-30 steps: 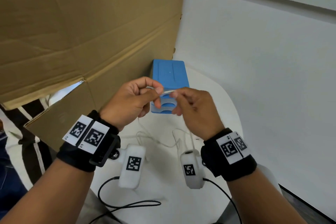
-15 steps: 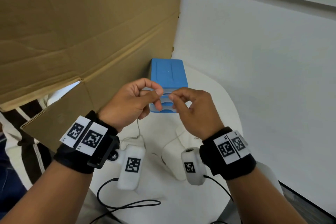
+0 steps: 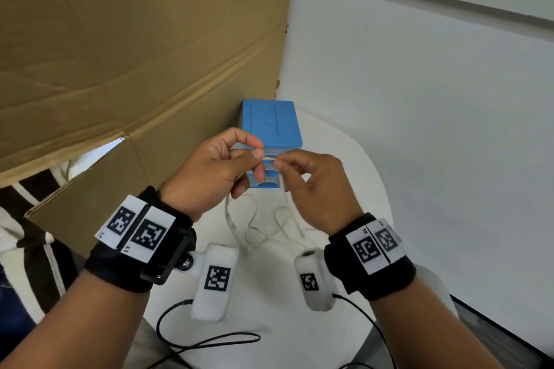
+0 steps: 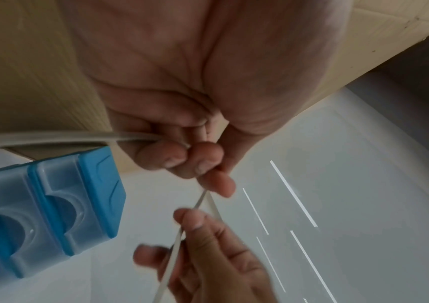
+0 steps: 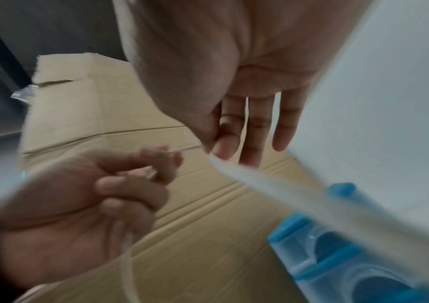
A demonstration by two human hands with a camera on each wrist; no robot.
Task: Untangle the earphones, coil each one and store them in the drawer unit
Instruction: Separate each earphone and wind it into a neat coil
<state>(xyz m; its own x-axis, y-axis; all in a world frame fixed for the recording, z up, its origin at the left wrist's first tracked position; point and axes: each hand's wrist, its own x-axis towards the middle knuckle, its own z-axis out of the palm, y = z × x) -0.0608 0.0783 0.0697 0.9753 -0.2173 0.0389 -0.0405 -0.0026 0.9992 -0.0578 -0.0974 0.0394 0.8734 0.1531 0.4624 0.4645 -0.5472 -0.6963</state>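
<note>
A white earphone cable (image 3: 269, 156) runs between my two hands, held above the white table (image 3: 353, 165). My left hand (image 3: 215, 171) pinches it between thumb and curled fingers (image 4: 179, 157). My right hand (image 3: 311, 186) pinches the same cable (image 4: 197, 205) between thumb and forefinger, its other fingers (image 5: 283, 127) straight. Loose loops of cable (image 3: 254, 231) hang down and lie on the table below my hands. The blue drawer unit (image 3: 271, 123) stands just behind my hands, its translucent drawers (image 4: 39, 205) shut.
A large brown cardboard sheet (image 3: 135, 48) leans at the left, right beside the drawer unit. White walls close in at the back and right. Black cables (image 3: 207, 341) trail from the wrist cameras over the table's front edge.
Both hands have stayed in front of the drawer unit. The cable stretch between the fingers shows again, and the hanging loops below have shifted and now lie bunched on the table.
</note>
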